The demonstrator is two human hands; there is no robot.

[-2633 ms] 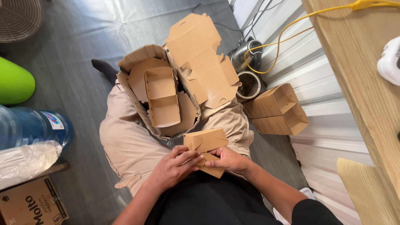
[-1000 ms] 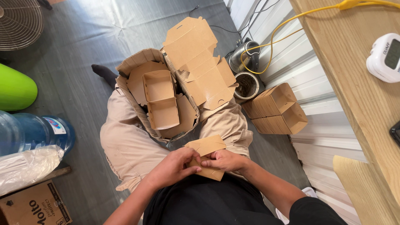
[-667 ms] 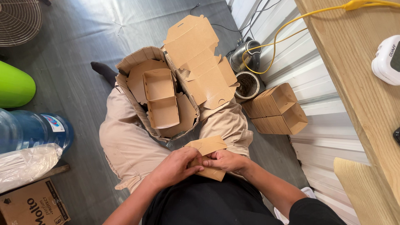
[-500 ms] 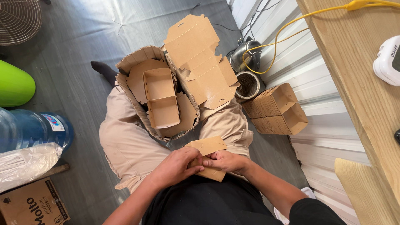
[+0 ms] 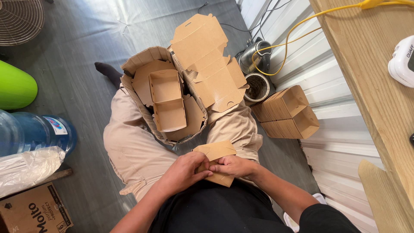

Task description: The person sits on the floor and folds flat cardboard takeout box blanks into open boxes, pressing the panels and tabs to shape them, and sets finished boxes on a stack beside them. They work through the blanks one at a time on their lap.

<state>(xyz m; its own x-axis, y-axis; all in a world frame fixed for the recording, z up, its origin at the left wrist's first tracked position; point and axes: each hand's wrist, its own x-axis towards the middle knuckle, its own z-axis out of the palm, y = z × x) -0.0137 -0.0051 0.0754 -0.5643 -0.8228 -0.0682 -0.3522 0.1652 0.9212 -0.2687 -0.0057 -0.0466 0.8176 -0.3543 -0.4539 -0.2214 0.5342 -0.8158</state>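
I sit cross-legged on the floor. My left hand [image 5: 183, 170] and my right hand [image 5: 233, 166] both grip a flat brown cardboard box blank [image 5: 214, 151] held over my lap, fingers pinching its folds. In front of my knees lies an open corrugated carton [image 5: 144, 58] with two folded small brown boxes [image 5: 166, 101] nested in it. A stack of unfolded box blanks [image 5: 207, 56] rests on the carton's right side.
Two stacks of folded boxes [image 5: 286, 112] lie on their sides at the right by a corrugated metal wall. A metal kettle [image 5: 254, 58] and a round pot [image 5: 257, 86] stand behind them. A wooden table [image 5: 371, 86], a blue water bottle [image 5: 34, 133], a green object [image 5: 15, 86] and a fan [image 5: 19, 19] surround me.
My hands keep working the same blank in my lap; the fingers have shifted slightly along its folds. Nothing else has moved.
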